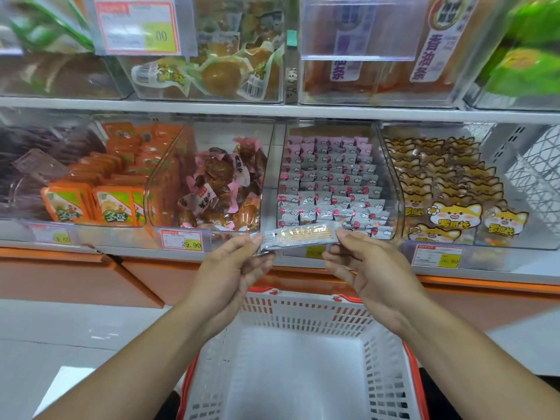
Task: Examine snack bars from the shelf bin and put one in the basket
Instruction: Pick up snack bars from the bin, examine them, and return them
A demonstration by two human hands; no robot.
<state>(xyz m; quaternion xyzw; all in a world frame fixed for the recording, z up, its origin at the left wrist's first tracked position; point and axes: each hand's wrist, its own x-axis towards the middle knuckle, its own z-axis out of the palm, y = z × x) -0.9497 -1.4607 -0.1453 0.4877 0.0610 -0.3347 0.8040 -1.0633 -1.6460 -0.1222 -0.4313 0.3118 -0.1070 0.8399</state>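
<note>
Left hand (235, 262) and right hand (362, 262) pinch the snack bar (300, 236) by its ends above the basket (306, 310) — seemingly light fingertip grips — a slip could drop it outside.

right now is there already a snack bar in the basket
No, the basket shows only its bare white floor, and the one snack bar out of the bin is held above it between the left hand and right hand.

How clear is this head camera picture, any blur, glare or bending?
Head view: snack bar, pinched by the left hand and right hand, is fairly sharp; green packs at top right smear with blur; glare washes the price holder; the shelf edge bows from wide-angle distortion.
</note>
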